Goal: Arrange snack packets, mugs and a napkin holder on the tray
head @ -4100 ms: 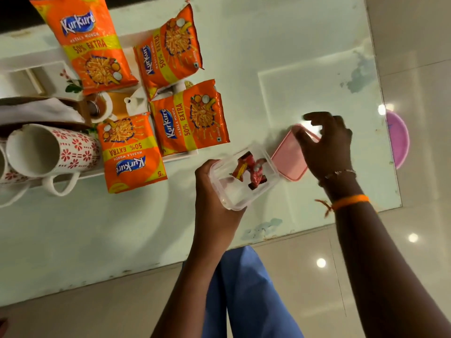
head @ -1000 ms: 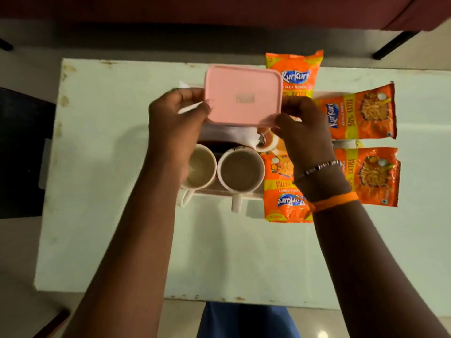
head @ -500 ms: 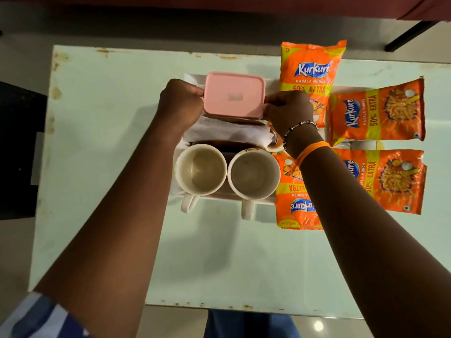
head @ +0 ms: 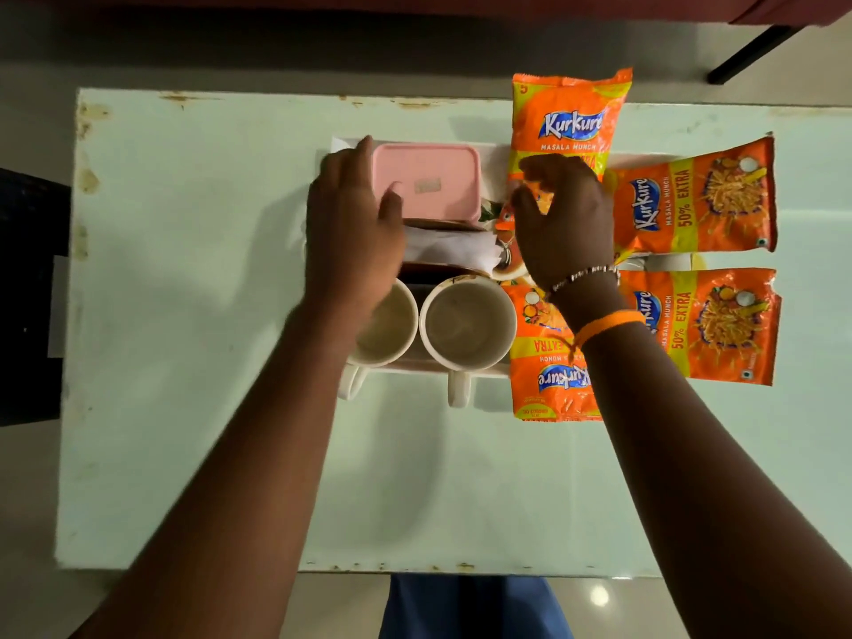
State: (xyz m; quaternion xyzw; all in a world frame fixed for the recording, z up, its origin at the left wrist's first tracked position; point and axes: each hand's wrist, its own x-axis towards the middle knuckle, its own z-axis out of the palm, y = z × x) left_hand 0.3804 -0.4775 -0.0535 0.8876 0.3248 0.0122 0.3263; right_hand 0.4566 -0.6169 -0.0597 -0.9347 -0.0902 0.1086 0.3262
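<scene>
A pink-lidded box rests at the back left of the white tray. Just in front of it stands the napkin holder with white napkins. Two white mugs stand upright at the tray's front edge. Several orange snack packets lie on the tray's right part: one at the back, two on the right, one at the front. My left hand hovers open beside the box's left side. My right hand is open, fingers curled, right of the box.
The tray sits on a pale green table with worn edges. A small orange-and-white dish lies between the napkins and the packets. A dark object stands off the table's left side.
Both hands have let go of the pink-lidded box, which now rests on the tray. The hands have drawn back toward me, fingers spread.
</scene>
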